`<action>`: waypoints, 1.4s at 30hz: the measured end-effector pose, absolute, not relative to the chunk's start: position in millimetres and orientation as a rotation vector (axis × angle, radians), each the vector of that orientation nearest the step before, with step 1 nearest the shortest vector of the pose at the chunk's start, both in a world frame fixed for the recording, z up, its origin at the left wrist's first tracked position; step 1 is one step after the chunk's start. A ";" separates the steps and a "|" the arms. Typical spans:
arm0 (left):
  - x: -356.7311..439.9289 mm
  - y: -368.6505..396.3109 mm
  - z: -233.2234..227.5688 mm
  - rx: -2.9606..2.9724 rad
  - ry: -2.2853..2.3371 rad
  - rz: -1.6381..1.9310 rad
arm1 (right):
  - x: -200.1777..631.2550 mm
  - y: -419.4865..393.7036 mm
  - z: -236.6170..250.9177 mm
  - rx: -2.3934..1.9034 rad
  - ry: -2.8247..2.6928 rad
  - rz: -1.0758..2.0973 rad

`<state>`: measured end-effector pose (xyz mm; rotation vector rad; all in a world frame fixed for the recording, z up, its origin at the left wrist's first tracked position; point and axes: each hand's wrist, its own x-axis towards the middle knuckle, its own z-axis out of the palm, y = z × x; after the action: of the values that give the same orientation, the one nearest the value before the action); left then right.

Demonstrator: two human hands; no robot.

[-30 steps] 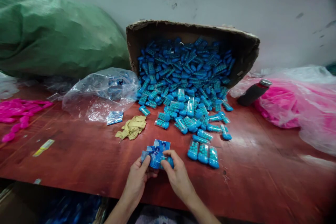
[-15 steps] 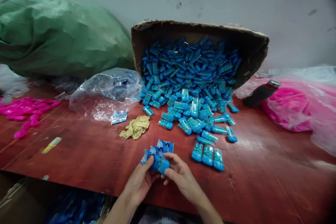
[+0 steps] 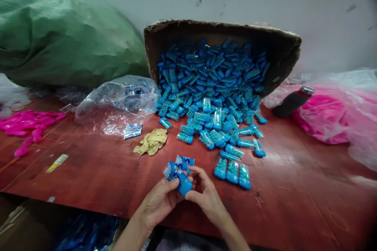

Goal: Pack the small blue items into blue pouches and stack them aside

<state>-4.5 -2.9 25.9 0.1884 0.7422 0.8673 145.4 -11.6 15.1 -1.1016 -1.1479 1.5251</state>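
Note:
Between my hands is a small candy container (image 3: 185, 186) with a rounded blue cap, its body covered by a blue printed sleeve that shows a barcode. My left hand (image 3: 160, 200) pinches its body, thumb on top. At the cap end, the thumb of my right hand (image 3: 206, 194) presses the cap while the other fingers curl around the far side. Just beyond my fingers, blue printed sleeves (image 3: 188, 160) lie on the table. To the right, several clear containers (image 3: 232, 171) of turquoise balls stand side by side with their blue caps toward me.
A cardboard box (image 3: 294, 53) on its side spills a heap of blue containers (image 3: 215, 74) onto the red table (image 3: 97, 180). Around it are a green sack (image 3: 67, 43), a clear bag (image 3: 118, 102), a yellowish crumpled cloth (image 3: 151, 142), a dark bottle (image 3: 293, 102) and pink pieces (image 3: 29, 123).
The container in my hands has turned: turquoise balls showed through it before, and the printed side with the barcode faces up now. My hands have shifted slightly to the right.

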 end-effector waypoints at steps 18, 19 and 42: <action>18.0 -27.7 14.7 -0.015 0.765 0.953 | 146.7 -11.2 20.5 -1.121 -1.280 1.640; 19.0 -28.3 15.1 -0.031 0.766 0.952 | 146.1 -11.5 20.1 -1.149 -1.277 1.619; -105.9 -19.7 17.7 -0.094 1.422 1.355 | 130.5 17.8 1.6 -1.610 -2.155 0.616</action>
<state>-105.9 -19.7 17.7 -0.0940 1.4220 1.3554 130.5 17.8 1.6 -1.6097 -2.1549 0.6163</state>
